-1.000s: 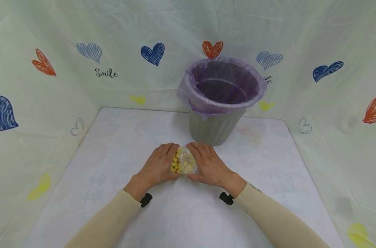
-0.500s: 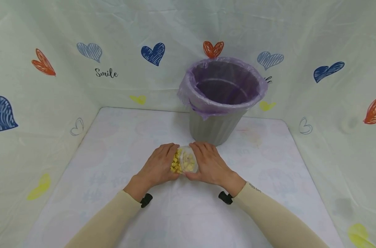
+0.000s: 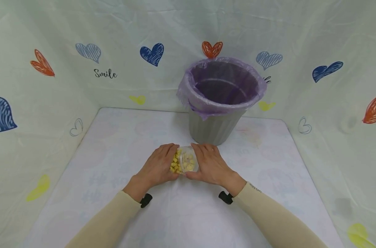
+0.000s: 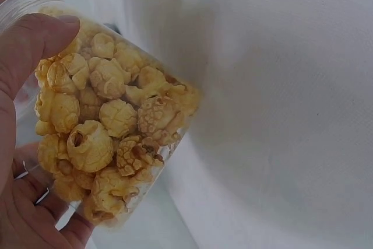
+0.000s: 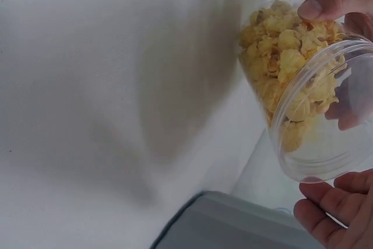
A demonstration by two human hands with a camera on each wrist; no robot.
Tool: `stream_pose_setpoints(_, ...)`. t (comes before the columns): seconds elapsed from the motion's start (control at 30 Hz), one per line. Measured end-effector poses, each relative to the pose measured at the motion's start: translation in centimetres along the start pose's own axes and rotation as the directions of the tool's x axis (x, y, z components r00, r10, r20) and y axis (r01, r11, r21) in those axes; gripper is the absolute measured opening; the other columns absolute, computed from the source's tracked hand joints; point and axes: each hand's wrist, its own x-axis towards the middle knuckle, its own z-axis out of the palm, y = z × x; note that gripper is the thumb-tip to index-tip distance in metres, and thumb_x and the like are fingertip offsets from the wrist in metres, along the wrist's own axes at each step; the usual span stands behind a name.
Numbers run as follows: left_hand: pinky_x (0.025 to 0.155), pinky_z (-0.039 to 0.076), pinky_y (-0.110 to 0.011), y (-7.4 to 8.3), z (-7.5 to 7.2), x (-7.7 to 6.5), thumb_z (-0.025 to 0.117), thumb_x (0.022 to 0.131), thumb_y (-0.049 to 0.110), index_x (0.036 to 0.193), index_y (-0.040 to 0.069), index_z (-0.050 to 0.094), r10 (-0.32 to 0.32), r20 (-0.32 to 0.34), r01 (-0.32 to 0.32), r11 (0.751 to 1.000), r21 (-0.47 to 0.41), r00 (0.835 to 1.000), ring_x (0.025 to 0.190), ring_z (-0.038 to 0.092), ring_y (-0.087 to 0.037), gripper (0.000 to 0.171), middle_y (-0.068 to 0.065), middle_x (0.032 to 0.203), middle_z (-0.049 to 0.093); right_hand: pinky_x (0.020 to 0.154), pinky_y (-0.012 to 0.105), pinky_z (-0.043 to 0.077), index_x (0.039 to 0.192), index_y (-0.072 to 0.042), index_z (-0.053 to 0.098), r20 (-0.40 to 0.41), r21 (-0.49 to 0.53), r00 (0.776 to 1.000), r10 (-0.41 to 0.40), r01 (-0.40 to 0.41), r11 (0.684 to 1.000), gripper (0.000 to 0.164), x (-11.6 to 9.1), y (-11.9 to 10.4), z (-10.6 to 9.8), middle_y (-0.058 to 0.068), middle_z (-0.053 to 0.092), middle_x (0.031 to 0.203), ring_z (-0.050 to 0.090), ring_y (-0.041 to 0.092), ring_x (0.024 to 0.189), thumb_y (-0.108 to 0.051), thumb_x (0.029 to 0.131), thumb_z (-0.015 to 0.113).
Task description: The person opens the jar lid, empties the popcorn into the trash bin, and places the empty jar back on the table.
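A clear plastic jar of popcorn (image 3: 175, 164) lies tipped on its side between my two hands in the head view. My left hand (image 3: 158, 163) grips its body from the left. In the left wrist view, that thumb (image 4: 44, 36) presses near the neck and yellow caramel-coated popcorn (image 4: 108, 123) fills the jar. My right hand (image 3: 212, 167) holds the clear end from the right, fingers curled along its edge. A ridged ring (image 5: 285, 106) circles that end in the right wrist view. I cannot tell whether a lid covers it.
Just beyond my hands stands a grey bin (image 3: 211, 129) lined with a purple bag (image 3: 222, 106). A pale cloth covers the table (image 3: 175, 217). Behind and at both sides hangs a white sheet (image 3: 172, 20) printed with hearts.
My right hand's fingertips have shifted slightly right along the clear end, showing a little more of it. The left hand and the bin have stayed where they were.
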Motion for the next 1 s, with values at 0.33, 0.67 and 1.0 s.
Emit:
stream_pose_setpoints(0.33, 0.115, 0.047, -0.051, 0.2, -0.1, 0.1, 0.095, 0.074, 0.036, 0.150, -0.002, 0.045, -0.007, 0.006, 0.007, 0.999, -0.038, 1.000, 0.140, 0.052, -0.035, 0.099, -0.020, 0.148, 0.054, 0.117, 0.064, 0.037, 0.157, -0.005, 0.034, -0.040, 0.029, 0.994, -0.106, 0.108, 0.994, 0.103, 0.0, 0.2, 0.0, 0.017, 0.046, 0.152, 0.047, 0.035, 0.138, -0.039, 0.078, 0.090)
stream_pose_setpoints(0.67, 0.116, 0.047, -0.052, 0.3, -0.5, 0.1, 0.095, 0.076, 0.037, 0.152, -0.004, 0.044, -0.046, 0.039, 0.049, 0.996, -0.081, 0.998, 0.141, 0.050, -0.037, 0.100, -0.022, 0.151, 0.052, 0.122, 0.065, 0.033, 0.161, -0.008, 0.025, -0.038, -0.021, 0.985, -0.170, 0.169, 0.985, 0.113, -0.2, 0.5, -0.6, 0.012, 0.037, 0.159, 0.042, 0.033, 0.143, -0.032, 0.076, 0.096)
stream_pose_setpoints(1.0, 0.115, 0.047, -0.053, 0.3, -0.4, 0.1, 0.095, 0.076, 0.037, 0.152, -0.004, 0.043, -0.102, 0.033, 0.105, 0.990, -0.099, 0.994, 0.140, 0.050, -0.039, 0.100, -0.023, 0.150, 0.051, 0.109, 0.054, 0.046, 0.156, -0.001, 0.035, -0.153, -0.052, 0.981, -0.120, 0.113, 0.992, 0.108, -0.6, 0.9, -1.1, 0.019, 0.047, 0.147, 0.051, 0.037, 0.132, -0.049, 0.076, 0.088)
